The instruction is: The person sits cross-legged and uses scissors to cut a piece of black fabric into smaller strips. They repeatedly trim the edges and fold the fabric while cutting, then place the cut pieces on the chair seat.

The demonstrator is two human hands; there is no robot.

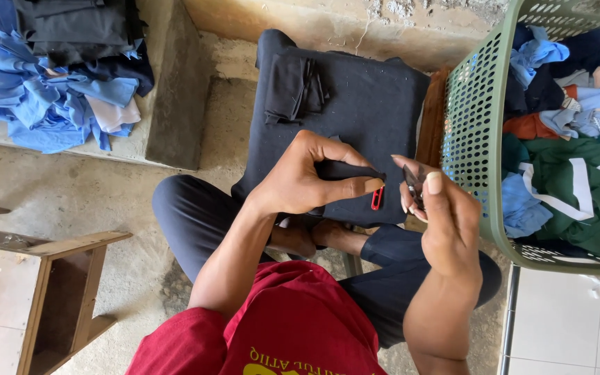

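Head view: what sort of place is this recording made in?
Probably a small home garment workshop: a green laundry basket full of mixed clothes, a pile of blue garments on a concrete ledge, and dark fabric draped over a stool on a bare concrete floor.

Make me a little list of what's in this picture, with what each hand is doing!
left hand: the left hand pinches a fold of dark cloth with a small red tag
right hand: the right hand holds a small thread snipper beside the cloth
work surface: a dark garment spread over a stool, a folded dark piece on top
right side: green plastic laundry basket full of blue, green and dark clothes
top left: a pile of blue clothes
lower left: wooden furniture
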